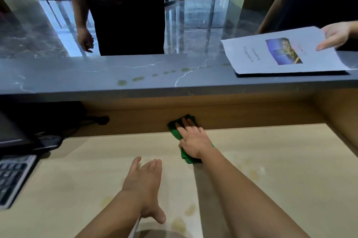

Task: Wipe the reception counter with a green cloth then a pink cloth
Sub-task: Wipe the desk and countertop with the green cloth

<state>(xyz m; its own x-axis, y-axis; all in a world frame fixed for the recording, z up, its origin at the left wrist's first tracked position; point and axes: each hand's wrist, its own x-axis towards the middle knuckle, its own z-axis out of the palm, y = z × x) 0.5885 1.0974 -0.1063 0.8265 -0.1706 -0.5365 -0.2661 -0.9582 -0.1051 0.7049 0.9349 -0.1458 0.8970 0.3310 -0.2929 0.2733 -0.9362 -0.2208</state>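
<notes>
Right hand (193, 141) lay flat with straight fingers on the green cloth (175, 133), pressing it down at the far edge of the pale lower worktop (280, 160), where the fingertips and the cloth's front corner ran up against the wooden back panel (251, 115). Left hand (143, 185) was spread wide with relaxed fingers over the same worktop, nearer the body, holding nothing; whether it touched the surface could not be told. Faint yellowish stains (190, 209) showed on the pale surface near the left wrist. Above the panel ran the grey stone upper worktop (77, 77), marked by a row of greenish-yellow spots (138, 78) across its middle. At its right end lay a printed sheet (280, 52) on a dark pad, with another person's hand (335, 35) touching its far corner. A person in a black shirt (127, 15) stood just beyond the upper worktop. A keyboard (11, 177) sat at the left edge of the lower worktop.
</notes>
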